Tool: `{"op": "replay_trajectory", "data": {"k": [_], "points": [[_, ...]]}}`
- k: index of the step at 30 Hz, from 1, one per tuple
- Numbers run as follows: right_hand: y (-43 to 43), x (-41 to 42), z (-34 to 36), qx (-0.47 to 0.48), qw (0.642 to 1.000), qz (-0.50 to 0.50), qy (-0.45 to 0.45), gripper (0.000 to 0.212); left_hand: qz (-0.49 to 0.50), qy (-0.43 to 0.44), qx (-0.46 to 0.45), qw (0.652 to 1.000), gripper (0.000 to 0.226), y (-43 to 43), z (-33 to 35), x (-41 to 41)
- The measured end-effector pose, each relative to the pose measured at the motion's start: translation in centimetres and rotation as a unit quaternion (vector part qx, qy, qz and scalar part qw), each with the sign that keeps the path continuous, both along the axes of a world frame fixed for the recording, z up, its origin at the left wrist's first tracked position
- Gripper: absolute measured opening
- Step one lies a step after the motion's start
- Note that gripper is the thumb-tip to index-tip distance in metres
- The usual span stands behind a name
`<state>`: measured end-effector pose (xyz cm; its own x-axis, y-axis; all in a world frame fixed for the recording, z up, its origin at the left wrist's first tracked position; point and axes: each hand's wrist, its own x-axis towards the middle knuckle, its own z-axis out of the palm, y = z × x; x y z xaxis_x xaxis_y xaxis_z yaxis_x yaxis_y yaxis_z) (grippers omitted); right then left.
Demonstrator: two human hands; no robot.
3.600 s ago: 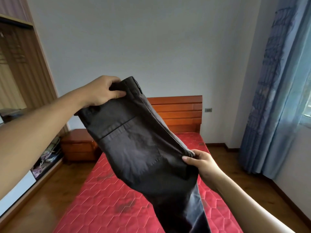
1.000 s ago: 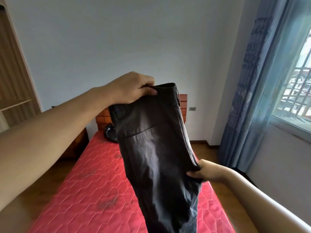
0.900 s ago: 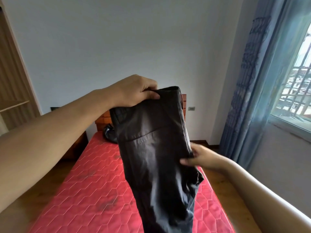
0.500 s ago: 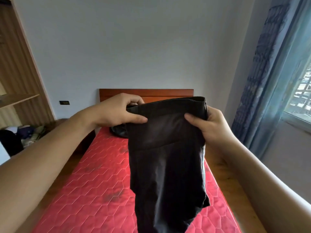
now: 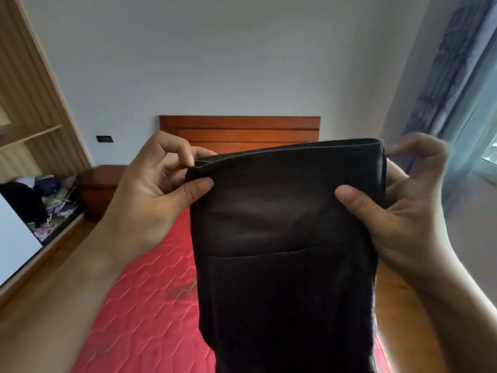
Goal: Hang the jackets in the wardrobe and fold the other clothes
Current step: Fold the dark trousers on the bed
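step: folding the dark grey cotton trousers (image 5: 285, 265), held hanging above the red quilted mattress (image 5: 139, 305) | left hand (image 5: 150, 200) pinches one waistband corner, thumb in front | right hand (image 5: 403, 208) pinches the other | next: probably lay them flat on the mattress, legs aligned

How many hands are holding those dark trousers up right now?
2. The left hand pinches the dark trousers at the top left corner; the right hand pinches the top right corner. They hang above the red mattress. No other hand shows.
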<state>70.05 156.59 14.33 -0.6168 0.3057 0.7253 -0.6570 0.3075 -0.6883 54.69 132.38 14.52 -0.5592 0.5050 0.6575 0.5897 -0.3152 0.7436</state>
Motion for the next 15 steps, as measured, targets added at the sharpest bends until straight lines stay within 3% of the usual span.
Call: {"op": "replay_trajectory", "data": {"k": [3, 5, 7, 10, 15], "points": [[3.7, -2.8, -4.6, 0.003, 0.997, -0.011, -0.078, 0.038, 0.046, -0.003, -0.048, 0.998, 0.037, 2.8, -4.5, -2.9], [6.5, -5.1, -8.8, 0.068, 0.986, -0.042, -0.146, 0.027, 0.105, 0.036, -0.131, 0.985, 0.030, 4.3, -8.7, -5.2], [8.8, -7.4, -13.6, 0.145, 0.960, -0.056, -0.231, 0.029, 0.161, 0.097, -0.220, 0.957, 0.031, 5.7, -13.6, -7.2], [10.7, -9.7, -21.9, 0.187, 0.921, -0.027, -0.342, 0.044, 0.153, 0.122, -0.335, 0.922, 0.030, 6.9, -21.5, -8.3], [10.8, -9.7, -36.5, 0.273, 0.852, -0.020, -0.447, 0.037, 0.110, 0.089, -0.461, 0.876, 0.031, 6.0, -35.7, -8.1]]}}
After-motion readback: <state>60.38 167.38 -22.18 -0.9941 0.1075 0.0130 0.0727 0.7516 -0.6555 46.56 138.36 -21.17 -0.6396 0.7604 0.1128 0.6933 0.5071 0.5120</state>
